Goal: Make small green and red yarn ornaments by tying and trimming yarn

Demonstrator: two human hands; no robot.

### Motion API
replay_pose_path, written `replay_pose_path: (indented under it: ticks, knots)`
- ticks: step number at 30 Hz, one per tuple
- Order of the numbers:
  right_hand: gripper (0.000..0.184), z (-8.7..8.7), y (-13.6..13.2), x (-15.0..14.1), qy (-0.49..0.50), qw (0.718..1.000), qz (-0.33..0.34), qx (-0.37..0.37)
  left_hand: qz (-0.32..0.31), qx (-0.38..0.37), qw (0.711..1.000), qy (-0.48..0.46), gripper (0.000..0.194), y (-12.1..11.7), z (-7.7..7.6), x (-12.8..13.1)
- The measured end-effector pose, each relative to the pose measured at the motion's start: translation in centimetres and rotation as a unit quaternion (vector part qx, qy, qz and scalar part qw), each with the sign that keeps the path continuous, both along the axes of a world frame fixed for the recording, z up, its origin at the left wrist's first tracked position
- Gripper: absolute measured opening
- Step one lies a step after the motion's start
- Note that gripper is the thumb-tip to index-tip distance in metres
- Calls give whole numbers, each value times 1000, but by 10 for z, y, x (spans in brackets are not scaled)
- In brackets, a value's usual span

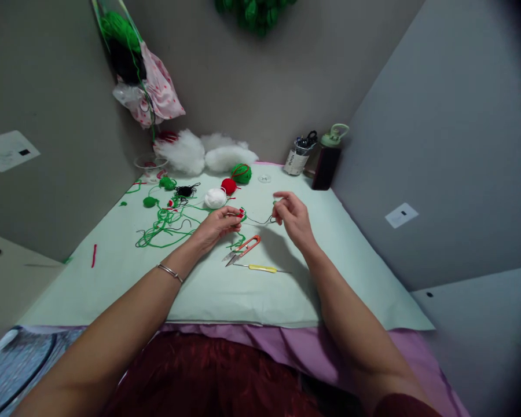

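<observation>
My left hand (220, 225) pinches a small red and green crocheted piece (242, 215), partly hidden by the fingers. A dark strand of yarn (260, 222) runs from that piece to my right hand (292, 215). The right thumb and fingers close on the strand's far end, with the index finger raised; whether a needle is there too I cannot make out. Below the hands lie orange thread snips (245, 248), blades toward the left. A crochet hook with a yellow handle (263, 269) rests just in front of them.
Behind my left hand sit white (215, 198), red (228, 186) and green (242, 173) yarn balls. Tangled green yarn (165, 226) spreads at left. White stuffing (186, 153) lies by the back wall. A pen cup (296, 159) and a dark bottle (326, 165) stand at back right.
</observation>
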State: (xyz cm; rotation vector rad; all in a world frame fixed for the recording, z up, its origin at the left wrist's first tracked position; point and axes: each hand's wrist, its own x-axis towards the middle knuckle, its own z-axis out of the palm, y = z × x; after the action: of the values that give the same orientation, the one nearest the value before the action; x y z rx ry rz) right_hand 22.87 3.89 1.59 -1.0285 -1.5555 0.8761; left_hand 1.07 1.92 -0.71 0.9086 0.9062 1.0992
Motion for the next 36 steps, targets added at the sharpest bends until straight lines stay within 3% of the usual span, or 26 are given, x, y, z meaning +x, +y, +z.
replay_pose_path:
  ticks: [4,10,36]
  knots:
    - [14,-5,-15,-20,-96,992,85,-20,34,9,999,2,36,0,0,1]
    - [10,-12,-25,-31,-226,972,43,42,32,17,999,11,38,-2,2,3]
    - [9,-12,-23,-28,-250,967,38,41,31,31,998,43,36,-3,0,4]
